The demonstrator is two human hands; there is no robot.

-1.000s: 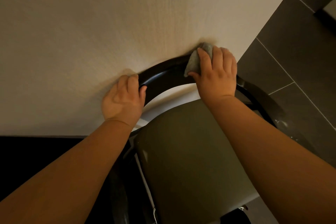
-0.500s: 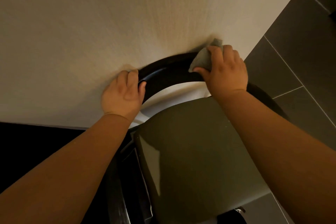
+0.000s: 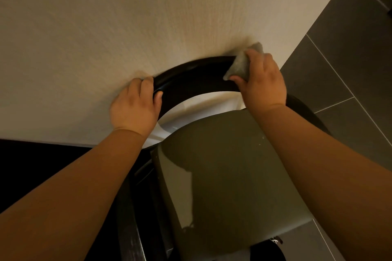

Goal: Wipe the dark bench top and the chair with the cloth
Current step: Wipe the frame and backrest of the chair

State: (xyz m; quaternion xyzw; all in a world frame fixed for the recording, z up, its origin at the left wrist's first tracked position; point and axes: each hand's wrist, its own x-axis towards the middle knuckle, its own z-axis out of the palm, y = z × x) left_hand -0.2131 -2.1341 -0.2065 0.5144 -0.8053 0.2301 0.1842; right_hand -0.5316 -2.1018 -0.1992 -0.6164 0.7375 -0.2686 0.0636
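A chair stands against the wall, with a curved black backrest rail (image 3: 191, 78) and an olive-grey seat (image 3: 229, 176). My right hand (image 3: 263, 87) grips a folded grey cloth (image 3: 239, 65) and presses it on the right part of the rail. My left hand (image 3: 135, 106) holds the left end of the rail, fingers over its top and thumb curled on the inner side. The dark bench top (image 3: 31, 167) shows at the lower left, partly behind my left forearm.
A textured beige wall (image 3: 148, 17) fills the upper view, right behind the backrest. Dark grey floor tiles (image 3: 350, 65) lie to the right of the chair. The chair's dark frame (image 3: 131, 229) runs down beside the seat at the lower left.
My right hand has slid the cloth to the right along the backrest rail. My left hand has kept its grip on the left end of the rail.
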